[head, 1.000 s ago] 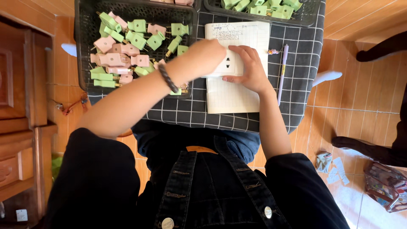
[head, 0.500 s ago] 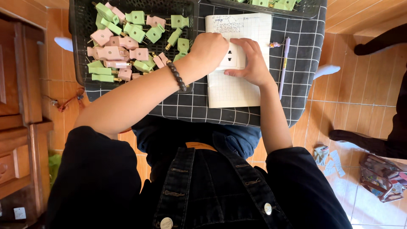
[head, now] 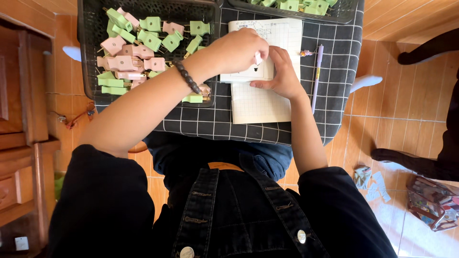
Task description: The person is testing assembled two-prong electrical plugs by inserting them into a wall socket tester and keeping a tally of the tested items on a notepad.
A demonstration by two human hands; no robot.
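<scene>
My left hand point(head: 237, 49) reaches across from the left, a dark bead bracelet point(head: 187, 78) on its wrist. Its fingers are closed on a small pink plug point(head: 258, 58), held against the top of a white socket block point(head: 246, 74). My right hand point(head: 282, 72) grips the right end of that block and holds it on an open grid-paper notebook point(head: 260, 102). Both hands hide most of the block.
A black mesh tray point(head: 88, 57) at the left holds several green and pink plugs point(head: 126, 62). A second tray point(head: 344, 12) with green plugs stands at the top right. A lilac pen point(head: 316, 76) lies on the black checked tablecloth point(head: 334, 95). Wooden furniture point(head: 24, 119) stands at the left.
Both hands stay on the socket block over the notebook. My left hand has shifted slightly to the left, so the pink plug and more of the block show.
</scene>
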